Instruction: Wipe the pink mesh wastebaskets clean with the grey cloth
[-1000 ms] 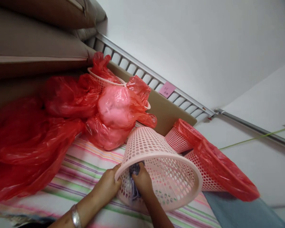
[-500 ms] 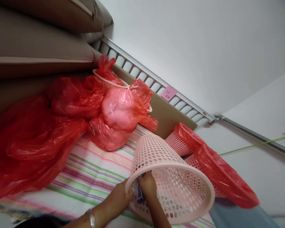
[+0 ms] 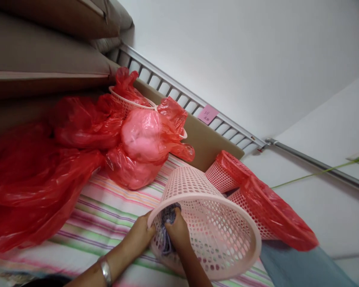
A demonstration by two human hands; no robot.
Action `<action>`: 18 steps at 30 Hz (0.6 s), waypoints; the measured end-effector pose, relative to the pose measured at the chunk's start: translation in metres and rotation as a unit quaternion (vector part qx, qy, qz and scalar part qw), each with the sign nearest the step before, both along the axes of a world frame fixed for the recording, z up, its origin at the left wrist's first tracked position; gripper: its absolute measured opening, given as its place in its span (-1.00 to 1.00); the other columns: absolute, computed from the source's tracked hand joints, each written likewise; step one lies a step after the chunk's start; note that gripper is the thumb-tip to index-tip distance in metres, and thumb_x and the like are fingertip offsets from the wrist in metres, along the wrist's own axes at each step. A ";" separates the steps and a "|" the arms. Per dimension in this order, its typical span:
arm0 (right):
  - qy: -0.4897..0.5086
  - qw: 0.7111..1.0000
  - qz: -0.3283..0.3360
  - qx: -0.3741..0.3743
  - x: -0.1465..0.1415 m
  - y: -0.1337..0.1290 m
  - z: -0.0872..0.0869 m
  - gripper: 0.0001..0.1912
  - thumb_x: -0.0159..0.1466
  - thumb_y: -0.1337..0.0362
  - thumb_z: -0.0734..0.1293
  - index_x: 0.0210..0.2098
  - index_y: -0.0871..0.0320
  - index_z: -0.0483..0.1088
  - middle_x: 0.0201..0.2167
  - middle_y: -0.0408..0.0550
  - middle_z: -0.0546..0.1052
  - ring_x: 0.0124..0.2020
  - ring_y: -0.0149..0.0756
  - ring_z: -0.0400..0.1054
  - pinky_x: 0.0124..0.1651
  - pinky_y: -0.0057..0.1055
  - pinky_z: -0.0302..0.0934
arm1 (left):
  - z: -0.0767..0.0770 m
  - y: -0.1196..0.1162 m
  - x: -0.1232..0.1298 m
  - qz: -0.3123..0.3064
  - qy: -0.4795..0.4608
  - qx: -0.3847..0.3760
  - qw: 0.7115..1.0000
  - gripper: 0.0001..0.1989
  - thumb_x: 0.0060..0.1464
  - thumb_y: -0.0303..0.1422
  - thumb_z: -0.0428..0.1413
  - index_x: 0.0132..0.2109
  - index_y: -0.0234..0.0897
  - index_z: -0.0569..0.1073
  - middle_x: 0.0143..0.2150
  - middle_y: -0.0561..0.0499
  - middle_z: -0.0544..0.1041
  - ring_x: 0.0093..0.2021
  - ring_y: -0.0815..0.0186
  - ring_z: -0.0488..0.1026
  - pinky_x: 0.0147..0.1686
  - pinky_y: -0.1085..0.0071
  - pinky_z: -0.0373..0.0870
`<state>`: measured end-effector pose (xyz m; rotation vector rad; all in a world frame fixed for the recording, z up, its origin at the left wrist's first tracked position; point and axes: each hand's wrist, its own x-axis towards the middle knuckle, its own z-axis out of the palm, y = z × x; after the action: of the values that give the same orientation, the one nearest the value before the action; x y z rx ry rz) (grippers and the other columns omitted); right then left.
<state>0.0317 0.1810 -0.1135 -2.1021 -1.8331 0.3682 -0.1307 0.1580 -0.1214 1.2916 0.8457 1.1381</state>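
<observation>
A pale pink perforated plastic basket (image 3: 194, 183) lies tilted on its side on the striped cloth, its wide mouth facing me. My left hand (image 3: 142, 231), with a silver bangle on the wrist, grips the left side of its rim; the thumb is over the edge. Inside the mouth, my right hand (image 3: 177, 231) is closed on a bunched dark purple-grey cloth (image 3: 168, 215), which touches the basket's inner wall. Lighter purple strands hang down from the cloth. What kind of cloth it is I cannot make out.
Several red plastic bags (image 3: 137, 139) are heaped at the left, with another white basket (image 3: 131, 104) behind. Red-lined pink baskets (image 3: 269, 207) stand at the right. Grey cushions (image 3: 48, 52) rise at upper left. A radiator (image 3: 173, 93) with a pink note (image 3: 208, 114) runs along the wall.
My right hand has lifted slightly, and more of the purple-grey cloth shows inside the basket. The whole view has shifted, so everything sits a little further left. My left hand keeps the rim.
</observation>
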 end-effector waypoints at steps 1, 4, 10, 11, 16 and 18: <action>-0.065 0.998 0.002 -0.015 0.006 -0.002 0.003 -0.48 0.02 0.38 0.18 0.02 0.19 0.18 -0.08 0.08 0.43 -0.07 -0.14 0.35 -0.07 -0.31 0.19 | 0.003 0.001 -0.003 0.003 0.008 0.006 1.000 -0.50 -0.10 -0.56 -0.09 0.03 -0.43 0.42 -0.16 -0.05 0.57 -0.14 0.24 0.46 -0.09 0.40 0.34; -0.216 0.974 -0.020 -0.061 0.026 -0.005 0.011 -0.50 0.10 0.38 0.13 0.06 0.23 0.18 -0.09 0.17 0.43 -0.13 -0.04 0.38 -0.16 -0.23 0.21 | 0.013 0.001 -0.010 0.012 0.045 0.033 0.998 -0.46 -0.10 -0.57 -0.09 0.09 -0.38 0.38 -0.10 -0.06 0.55 -0.14 0.26 0.47 -0.08 0.42 0.32; -0.271 0.959 -0.045 -0.069 0.031 -0.003 0.013 -0.54 0.14 0.38 0.09 0.05 0.23 0.20 -0.17 0.17 0.47 -0.20 -0.05 0.42 -0.25 -0.25 0.22 | 0.018 -0.006 -0.014 0.037 0.175 0.027 0.984 -0.38 -0.07 -0.50 -0.03 0.21 -0.25 0.23 -0.13 -0.08 0.57 -0.17 0.17 0.50 -0.14 0.36 0.33; -0.269 0.960 -0.039 -0.064 0.027 -0.003 0.011 -0.54 0.13 0.37 0.11 0.04 0.22 0.19 -0.17 0.16 0.47 -0.20 -0.06 0.42 -0.26 -0.26 0.22 | 0.017 -0.008 -0.012 0.041 0.177 0.019 0.983 -0.36 -0.05 -0.47 -0.02 0.24 -0.27 0.18 -0.14 -0.09 0.57 -0.18 0.16 0.50 -0.15 0.34 0.34; -0.170 0.982 -0.062 -0.047 0.013 0.002 0.001 -0.54 0.14 0.27 0.15 0.04 0.21 0.19 -0.12 0.13 0.47 -0.13 -0.09 0.40 -0.17 -0.28 0.23 | -0.001 -0.014 0.008 -0.017 0.034 -0.009 0.999 -0.35 -0.15 -0.53 0.03 0.18 -0.36 0.25 0.00 -0.05 0.50 -0.05 0.22 0.44 -0.02 0.41 0.31; -0.093 0.993 -0.063 -0.033 0.010 0.003 -0.001 -0.56 0.12 0.25 0.19 0.00 0.23 0.24 -0.06 0.16 0.45 -0.04 -0.08 0.35 -0.10 -0.29 0.22 | -0.007 -0.016 0.015 -0.045 0.004 -0.012 0.999 -0.44 -0.15 -0.56 -0.01 0.08 -0.34 0.37 -0.02 -0.02 0.52 -0.05 0.24 0.44 0.00 0.41 0.30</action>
<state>0.0418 0.1844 -0.1146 -2.3542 -1.7972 0.2103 -0.1157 0.1421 -0.1280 1.3029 0.7978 1.0490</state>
